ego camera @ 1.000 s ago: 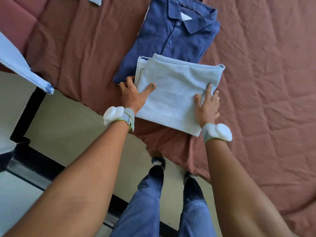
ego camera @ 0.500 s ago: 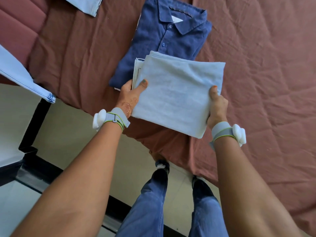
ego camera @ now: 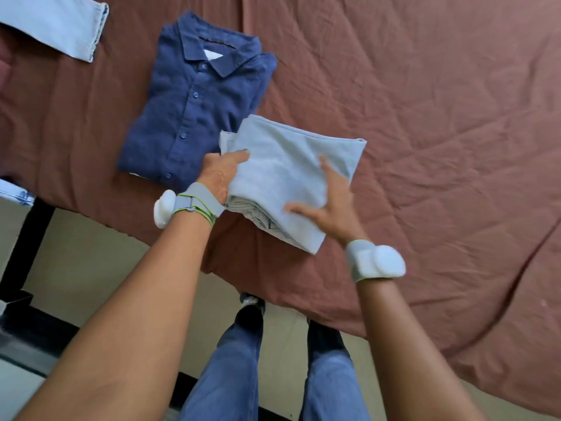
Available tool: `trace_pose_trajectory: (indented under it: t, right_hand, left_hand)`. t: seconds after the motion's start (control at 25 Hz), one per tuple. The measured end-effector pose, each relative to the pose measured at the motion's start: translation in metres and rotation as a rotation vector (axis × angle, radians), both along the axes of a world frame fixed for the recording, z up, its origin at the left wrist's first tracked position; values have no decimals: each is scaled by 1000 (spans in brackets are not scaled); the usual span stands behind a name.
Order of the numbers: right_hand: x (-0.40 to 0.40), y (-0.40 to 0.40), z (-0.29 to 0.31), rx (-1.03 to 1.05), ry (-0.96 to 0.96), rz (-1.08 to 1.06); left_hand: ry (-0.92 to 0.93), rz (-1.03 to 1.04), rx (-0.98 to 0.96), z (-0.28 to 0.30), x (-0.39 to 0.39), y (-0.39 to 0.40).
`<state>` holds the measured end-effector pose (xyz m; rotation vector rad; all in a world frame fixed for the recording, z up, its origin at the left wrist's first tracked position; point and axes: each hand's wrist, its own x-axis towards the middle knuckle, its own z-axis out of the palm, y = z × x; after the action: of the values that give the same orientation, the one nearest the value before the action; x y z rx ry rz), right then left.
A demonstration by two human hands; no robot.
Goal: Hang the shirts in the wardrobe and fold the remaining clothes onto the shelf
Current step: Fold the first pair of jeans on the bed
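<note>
From the head view, a folded pale blue garment (ego camera: 291, 177) sits just right of the centre of the picture, above a bed covered in a rust-brown sheet (ego camera: 440, 132). Its near left edge shows stacked layers with a faint striped lining. Whether it rests on the sheet or is lifted clear of it cannot be told.

The left hand (ego camera: 220, 174) grips the garment's left edge, at about 9 o'clock of the fold: the thumb lies on top of the cloth, pointing toward 2 o'clock, while the other fingers are hidden beneath, so the hand is clamped on the cloth. The right hand (ego camera: 331, 205) lies over the garment's right half with its fingers (ego camera: 329, 173) spread apart and straight, blurred; it seems to touch the top surface, though contact is not certain. Each wrist carries a grey strap with a white pod.

A folded navy button-up shirt (ego camera: 197, 107) lies flat on the sheet at 11 o'clock from the pale garment, collar toward 12 o'clock. Its lower right corner is overlapped by the pale garment's far left corner.

At the 10 o'clock corner of the picture a light denim piece (ego camera: 60, 28) with a frayed hem lies on the sheet. Another bit of light denim (ego camera: 15, 192) shows at the 9 o'clock edge.

At 6 o'clock the person's legs in blue jeans (ego camera: 230, 375) stand on a pale floor (ego camera: 91, 262) beside the bed.
</note>
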<state>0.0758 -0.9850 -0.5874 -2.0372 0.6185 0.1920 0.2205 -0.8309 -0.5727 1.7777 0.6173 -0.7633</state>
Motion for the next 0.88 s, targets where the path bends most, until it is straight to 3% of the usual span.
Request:
trace_pose_trajectory:
  t: [0.08, 0.12, 0.16, 0.28, 0.4, 0.52, 0.64, 0.76, 0.88]
  right_hand:
    - [5, 34, 16, -93, 3, 329]
    - [8, 49, 20, -171, -32, 343]
    - [13, 58, 27, -176, -56, 251]
    - [36, 35, 55, 81, -249, -189]
    - [55, -27, 87, 169, -397, -300]
    - [66, -73, 107, 642, -454, -326]
    - [82, -103, 89, 958, -408, -341]
    - [95, -124, 37, 854, -254, -419]
    - [84, -131, -24, 229, 165, -421]
  left_hand:
    - [14, 7, 11, 17, -4, -16]
    - [14, 9, 11, 32, -2, -28]
    - [11, 16, -1, 41, 2, -38]
    - [-14, 31, -134, 81, 17, -61]
    - [-232, 24, -335, 104, 22, -67]
    - [-457, -28, -306, 85, 19, -49]
    - [-365, -316, -366, 52, 29, -40]
    - [-303, -388, -311, 20, 53, -56]
    - [-269, -706, 333, -37, 59, -64]
